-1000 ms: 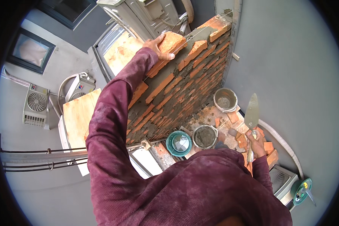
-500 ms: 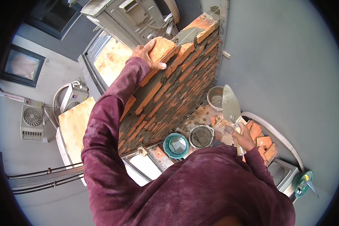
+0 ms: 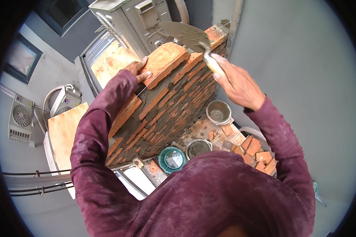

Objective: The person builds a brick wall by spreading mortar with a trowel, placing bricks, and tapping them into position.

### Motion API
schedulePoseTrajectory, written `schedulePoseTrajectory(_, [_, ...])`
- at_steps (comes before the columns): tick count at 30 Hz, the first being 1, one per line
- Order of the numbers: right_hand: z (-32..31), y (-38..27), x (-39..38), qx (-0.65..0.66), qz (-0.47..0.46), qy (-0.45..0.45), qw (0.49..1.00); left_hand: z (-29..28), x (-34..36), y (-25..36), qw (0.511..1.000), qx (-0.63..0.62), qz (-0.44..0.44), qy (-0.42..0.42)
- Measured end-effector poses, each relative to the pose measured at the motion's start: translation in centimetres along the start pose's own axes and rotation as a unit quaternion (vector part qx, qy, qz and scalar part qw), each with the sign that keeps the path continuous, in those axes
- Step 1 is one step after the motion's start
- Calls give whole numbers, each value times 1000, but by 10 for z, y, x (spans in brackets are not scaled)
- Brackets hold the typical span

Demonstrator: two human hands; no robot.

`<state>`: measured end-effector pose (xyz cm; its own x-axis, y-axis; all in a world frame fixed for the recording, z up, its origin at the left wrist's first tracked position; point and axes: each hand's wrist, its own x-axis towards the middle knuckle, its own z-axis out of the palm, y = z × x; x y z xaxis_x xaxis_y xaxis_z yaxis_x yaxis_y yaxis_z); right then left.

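An orange brick lies on top of the brick wall, close to a thin string that runs along the top course. My left hand is closed on the brick's left end, thumb on the near side and fingers behind. My right hand grips the pale handle of a trowel. The trowel's mortar-smeared blade is held above the wall top, just beyond the brick's right end, and hides part of the course there. Grey mortar fills and smears the joints of the wall's near face.
Below stand a teal basin with water, a mortar bucket and another bucket. Loose bricks are piled at the lower right. Behind the wall is a large air-conditioner unit; a grey wall rises at right.
My right hand has lifted the trowel from low beside the brick pile to above the wall top. My left hand stays on the brick, now gripping its left end. The view has shifted slightly.
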<state>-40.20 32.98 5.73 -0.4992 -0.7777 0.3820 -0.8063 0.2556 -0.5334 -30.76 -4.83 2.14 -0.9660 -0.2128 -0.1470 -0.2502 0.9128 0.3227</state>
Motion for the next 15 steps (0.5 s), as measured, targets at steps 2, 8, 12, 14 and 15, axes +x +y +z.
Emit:
schedulePoseTrajectory(2, [1, -6, 36, -47, -16, -51, 997, 3, 3, 2, 1000, 7, 6, 11])
schedulePoseTrajectory(8, [50, -12, 96, -103, -99, 25, 989, 6, -2, 5, 999, 39, -22, 12])
schedulePoseTrajectory(12, [59, -22, 104, -123, 26, -137, 983, 6, -9, 19, 994, 101, -31, 16])
schedulePoseTrajectory(14, [61, -27, 102, -103, 17, -109, 989, 11, -4, 8, 995, 95, -27, 21])
schedulePoseTrajectory(15, [63, -31, 99, -106, 18, -98, 989, 6, -6, 12, 996, 81, -28, 10])
